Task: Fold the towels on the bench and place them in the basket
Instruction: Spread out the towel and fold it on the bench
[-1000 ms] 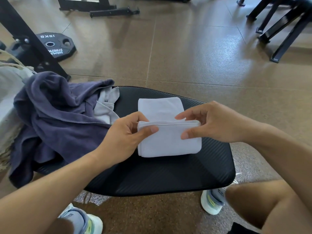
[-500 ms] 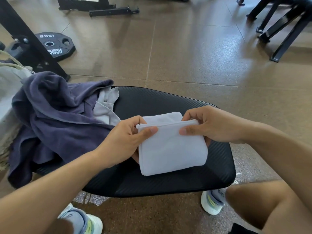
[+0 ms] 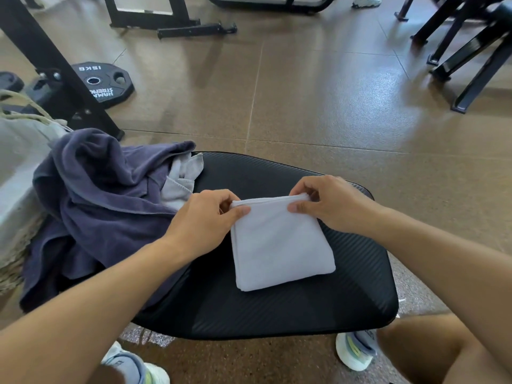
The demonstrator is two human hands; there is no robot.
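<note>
Centrally, the folded white towel [image 3: 279,245] lies on the black bench [image 3: 277,309], its far edge lifted between your hands; your left hand [image 3: 205,220] pinches the far-left corner with thumb on top and fingers curled behind, and your right hand [image 3: 329,203] pinches the far-right corner likewise; the near folded edge rests on the pad, toward your knees. To the left, a crumpled navy towel [image 3: 94,200] drapes over the bench's left end, with a grey towel [image 3: 180,178] partly under it, just beside your left hand; a woven basket [image 3: 16,173] stands at the far left, touching the navy towel; a weight plate [image 3: 102,83] lies on the floor beyond. The white towel's slightly longer axis runs away from you, tilted a little rightward at the near end.
</note>
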